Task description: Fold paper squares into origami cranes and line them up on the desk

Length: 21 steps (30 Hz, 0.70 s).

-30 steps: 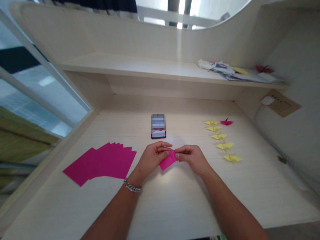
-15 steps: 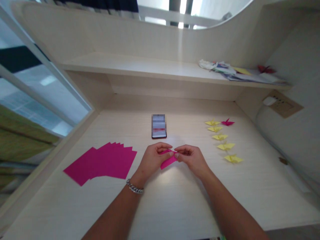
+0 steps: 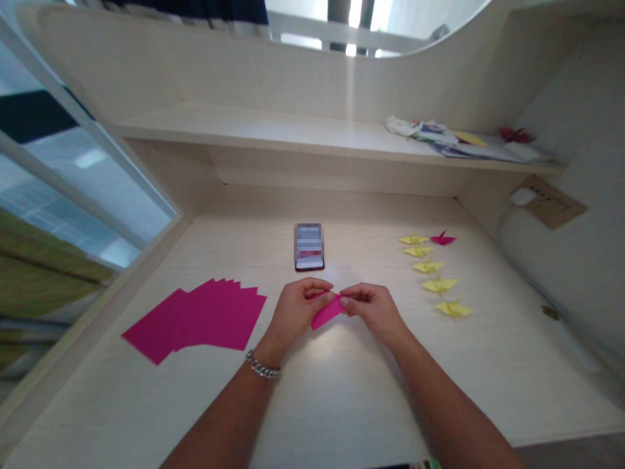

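Observation:
Between my hands is a folded piece of pink paper (image 3: pixel 325 316), tilted above the desk. My left hand (image 3: pixel 299 306) pinches its upper left part, thumb on the near face and fingers behind. The right thumb and fingertips of my right hand (image 3: pixel 372 306) close on the paper's right corner. My fingers cover the paper's upper edge in part. Fanned out left of my hands lies a stack of pink paper sheets (image 3: pixel 215 319). To the right, several yellow folded paper cranes (image 3: pixel 428 267) form a column, with one pink paper crane (image 3: pixel 443 239) by the farthest.
A phone (image 3: pixel 309 247) with a lit, blurred screen lies beyond my hands on the pale desk (image 3: pixel 312 410). A shelf (image 3: pixel 273 133) spans the back, bearing papers (image 3: pixel 469 146) at its right. A wall socket (image 3: pixel 549 202) with a plugged cable is at right.
Both hands keep their hold on the pink paper. My left thumb has shifted slightly along it, and the upper flap looks flatter. The whole view has drifted a little.

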Each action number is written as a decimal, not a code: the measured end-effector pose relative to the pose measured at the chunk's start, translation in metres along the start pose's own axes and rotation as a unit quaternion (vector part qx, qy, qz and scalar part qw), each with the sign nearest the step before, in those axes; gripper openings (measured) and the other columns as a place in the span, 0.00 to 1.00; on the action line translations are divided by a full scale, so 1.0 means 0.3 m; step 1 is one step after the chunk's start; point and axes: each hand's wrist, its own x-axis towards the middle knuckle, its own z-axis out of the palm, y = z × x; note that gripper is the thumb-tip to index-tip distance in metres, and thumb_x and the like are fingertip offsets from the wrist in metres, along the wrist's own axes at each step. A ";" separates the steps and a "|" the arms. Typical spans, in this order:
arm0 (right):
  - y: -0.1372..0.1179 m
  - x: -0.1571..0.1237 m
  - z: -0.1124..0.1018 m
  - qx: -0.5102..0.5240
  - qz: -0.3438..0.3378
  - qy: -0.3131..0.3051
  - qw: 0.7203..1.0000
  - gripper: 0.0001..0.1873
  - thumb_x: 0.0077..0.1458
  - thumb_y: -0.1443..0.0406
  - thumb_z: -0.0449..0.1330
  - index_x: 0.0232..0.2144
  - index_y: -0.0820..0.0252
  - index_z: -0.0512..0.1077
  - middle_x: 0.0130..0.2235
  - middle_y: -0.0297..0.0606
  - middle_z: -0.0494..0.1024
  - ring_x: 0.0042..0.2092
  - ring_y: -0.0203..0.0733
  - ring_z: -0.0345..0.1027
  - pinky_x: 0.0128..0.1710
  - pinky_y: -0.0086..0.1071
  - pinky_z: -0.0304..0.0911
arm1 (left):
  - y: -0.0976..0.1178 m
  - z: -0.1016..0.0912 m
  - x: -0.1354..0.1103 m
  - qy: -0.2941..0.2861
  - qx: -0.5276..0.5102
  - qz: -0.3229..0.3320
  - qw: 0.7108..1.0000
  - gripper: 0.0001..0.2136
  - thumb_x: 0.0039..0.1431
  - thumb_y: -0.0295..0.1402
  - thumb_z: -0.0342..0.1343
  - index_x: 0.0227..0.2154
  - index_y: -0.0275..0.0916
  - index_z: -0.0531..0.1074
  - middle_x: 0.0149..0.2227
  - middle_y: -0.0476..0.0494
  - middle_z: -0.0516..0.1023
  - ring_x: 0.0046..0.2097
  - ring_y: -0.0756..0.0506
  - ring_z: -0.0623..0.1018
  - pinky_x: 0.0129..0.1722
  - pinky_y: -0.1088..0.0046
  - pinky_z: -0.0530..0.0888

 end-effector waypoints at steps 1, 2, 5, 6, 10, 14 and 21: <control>0.000 0.001 -0.002 -0.004 0.000 0.001 1.000 0.14 0.40 0.60 0.67 0.30 0.63 0.77 0.23 0.37 0.76 0.25 0.35 0.66 0.27 0.31 0.63 | 0.000 -0.001 -0.001 -0.004 0.003 -0.002 1.000 0.11 0.44 0.32 0.64 0.33 0.35 0.75 0.29 0.43 0.81 0.29 0.47 0.78 0.29 0.74 0.74; 0.001 0.001 -0.004 -0.010 0.000 0.001 1.000 0.13 0.40 0.61 0.67 0.30 0.63 0.77 0.23 0.37 0.76 0.24 0.35 0.66 0.27 0.31 0.63 | 0.001 -0.001 -0.001 -0.010 0.006 -0.003 1.000 0.12 0.44 0.32 0.64 0.33 0.35 0.75 0.29 0.43 0.80 0.29 0.47 0.78 0.29 0.74 0.74; 0.001 0.002 -0.013 -0.027 -0.002 -0.007 1.000 0.12 0.41 0.62 0.67 0.30 0.63 0.78 0.23 0.36 0.76 0.24 0.35 0.66 0.28 0.31 0.63 | 0.002 -0.004 -0.004 -0.031 0.014 -0.002 0.999 0.13 0.43 0.31 0.65 0.34 0.35 0.75 0.29 0.43 0.80 0.30 0.47 0.78 0.29 0.75 0.74; 0.002 0.002 -0.015 -0.030 -0.003 -0.012 0.999 0.12 0.41 0.62 0.67 0.30 0.63 0.78 0.23 0.36 0.76 0.25 0.35 0.66 0.28 0.31 0.63 | 0.002 -0.004 -0.004 -0.035 0.013 -0.003 0.999 0.13 0.43 0.30 0.65 0.34 0.34 0.74 0.29 0.43 0.80 0.30 0.47 0.78 0.29 0.74 0.74; 0.002 -0.001 -0.023 -0.041 -0.008 -0.030 0.999 0.12 0.44 0.61 0.65 0.31 0.63 0.79 0.23 0.37 0.76 0.25 0.35 0.66 0.29 0.31 0.63 | 0.004 -0.006 -0.006 -0.039 0.010 -0.011 0.999 0.13 0.42 0.29 0.66 0.33 0.34 0.74 0.29 0.42 0.80 0.30 0.47 0.78 0.29 0.74 0.74; 0.001 -0.004 -0.024 -0.051 -0.014 -0.034 0.998 0.12 0.45 0.61 0.64 0.31 0.63 0.79 0.23 0.37 0.76 0.26 0.35 0.66 0.28 0.30 0.63 | 0.011 -0.004 -0.011 -0.046 0.005 -0.011 0.999 0.13 0.42 0.28 0.65 0.33 0.34 0.74 0.30 0.43 0.80 0.31 0.48 0.78 0.30 0.75 0.74; -0.008 -0.004 -0.023 -0.068 -0.021 -0.043 0.997 0.09 0.46 0.63 0.64 0.30 0.63 0.79 0.23 0.36 0.75 0.25 0.34 0.65 0.28 0.29 0.62 | 0.014 -0.005 -0.012 -0.056 0.013 -0.014 0.998 0.14 0.41 0.28 0.66 0.34 0.33 0.74 0.32 0.41 0.80 0.32 0.47 0.79 0.32 0.74 0.74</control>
